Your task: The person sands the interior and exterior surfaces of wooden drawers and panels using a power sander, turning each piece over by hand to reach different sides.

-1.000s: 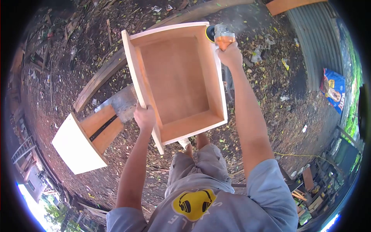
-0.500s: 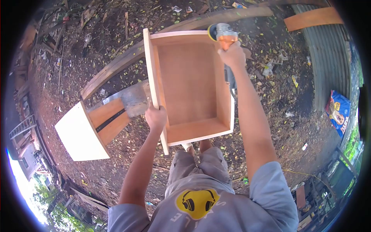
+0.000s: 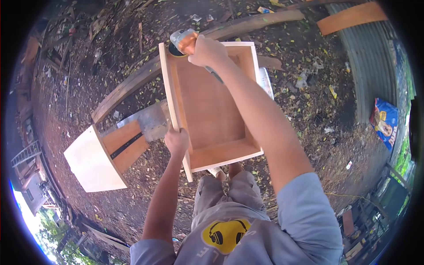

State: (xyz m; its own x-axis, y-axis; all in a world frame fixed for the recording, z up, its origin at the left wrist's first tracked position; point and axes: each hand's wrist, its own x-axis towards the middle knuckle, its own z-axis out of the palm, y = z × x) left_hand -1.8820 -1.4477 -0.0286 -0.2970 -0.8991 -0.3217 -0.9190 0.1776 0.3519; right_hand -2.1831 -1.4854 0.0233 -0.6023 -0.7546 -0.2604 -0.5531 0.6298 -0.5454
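An open wooden box (image 3: 212,110) is held in front of a person's legs above a dirt ground (image 3: 318,110) strewn with leaves and scraps, its hollow side turned toward the camera. The left hand (image 3: 176,141) is closed in a firm grip around the box's left wall, near the lower corner, with the fingers hooked over the thin edge. The right hand (image 3: 207,51) is stretched across the opening, its grip shut on a power sander (image 3: 182,40) with an orange body, which is set against the far left corner of the rim. What bears the box from below cannot be told. The box is judged to be stiff and fairly light, being built of thin boards and steadied by one hand alone. Its bare, smooth faces are likely to be slippery under dust, so a wall edge, where fingers can be wrapped over, is judged the surest place for a hold. The corner joints are thought to be the parts most easily strained. A second box (image 3: 95,161) lies tipped on the ground to the left, a long plank (image 3: 128,88) runs behind it, and a corrugated sheet (image 3: 366,62) and a printed bag (image 3: 385,123) are seen at the right.
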